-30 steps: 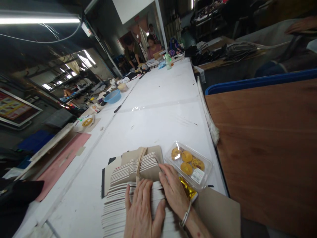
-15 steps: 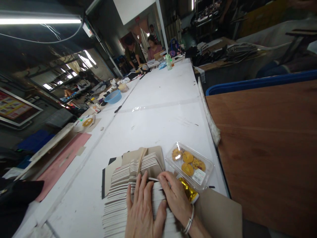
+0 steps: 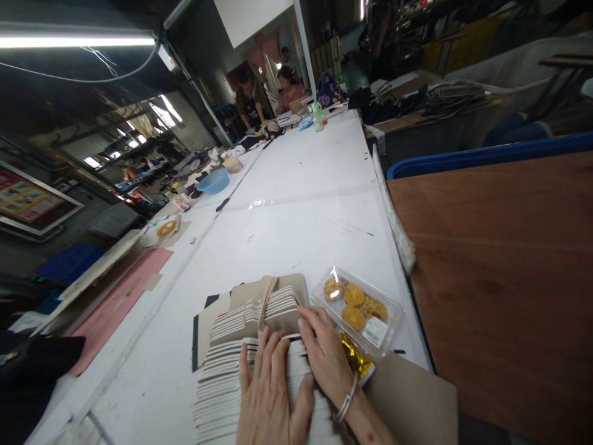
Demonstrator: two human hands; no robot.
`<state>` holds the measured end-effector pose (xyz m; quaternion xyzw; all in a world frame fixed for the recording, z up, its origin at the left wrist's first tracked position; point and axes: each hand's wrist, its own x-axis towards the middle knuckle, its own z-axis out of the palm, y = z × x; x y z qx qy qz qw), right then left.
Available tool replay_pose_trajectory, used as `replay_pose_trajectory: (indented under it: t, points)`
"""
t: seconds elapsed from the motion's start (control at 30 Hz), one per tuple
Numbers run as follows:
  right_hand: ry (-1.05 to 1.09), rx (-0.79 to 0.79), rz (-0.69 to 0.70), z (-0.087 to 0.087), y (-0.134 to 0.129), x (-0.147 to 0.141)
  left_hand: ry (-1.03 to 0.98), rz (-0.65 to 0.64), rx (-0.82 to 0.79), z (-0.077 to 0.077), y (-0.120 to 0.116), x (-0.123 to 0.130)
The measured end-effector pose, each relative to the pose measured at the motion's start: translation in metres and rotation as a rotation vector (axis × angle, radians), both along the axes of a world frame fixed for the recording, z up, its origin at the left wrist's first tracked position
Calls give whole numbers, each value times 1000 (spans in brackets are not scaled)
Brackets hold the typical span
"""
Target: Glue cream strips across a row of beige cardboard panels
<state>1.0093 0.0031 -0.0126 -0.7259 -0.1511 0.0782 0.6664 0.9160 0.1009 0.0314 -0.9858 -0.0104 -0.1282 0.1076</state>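
Observation:
Rows of thin, grey-beige cardboard pieces [image 3: 222,377] with pale edges overlap in a fanned stack at the bottom of the view. My left hand [image 3: 271,392] lies on top of them, fingers stretched forward and slightly apart, holding nothing. At the stack's right side is my right hand [image 3: 327,355], wearing a bracelet. Its thumb and forefinger close on the edge of a cardboard piece near a gap between two groups of the stack; the other fingers are partly hidden. A tan strip [image 3: 265,301] runs over the far group, just beyond my left fingertips.
Right of the stack lie a clear box of cookies [image 3: 354,309], a gold packet [image 3: 356,357] and a flat grey board [image 3: 412,395]. The white table [image 3: 296,235] runs away from me. A brown wooden board [image 3: 500,278] flanks it. People work at the far end.
My right hand's fingertips have shifted slightly forward along the stack's right edge. The gap between the far and near cardboard groups is wider. My left hand stays nearly in place.

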Motion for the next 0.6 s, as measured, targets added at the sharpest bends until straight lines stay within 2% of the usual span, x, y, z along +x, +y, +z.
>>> replay_pose_trajectory:
  t: [0.23, 0.6]
  points:
    - [-6, 26, -13, 6, -5, -2, -4, 10, -79, 0, 0, 1]
    - [71, 46, 37, 7, -2, 0, -2, 21, -83, -1, 1, 1]
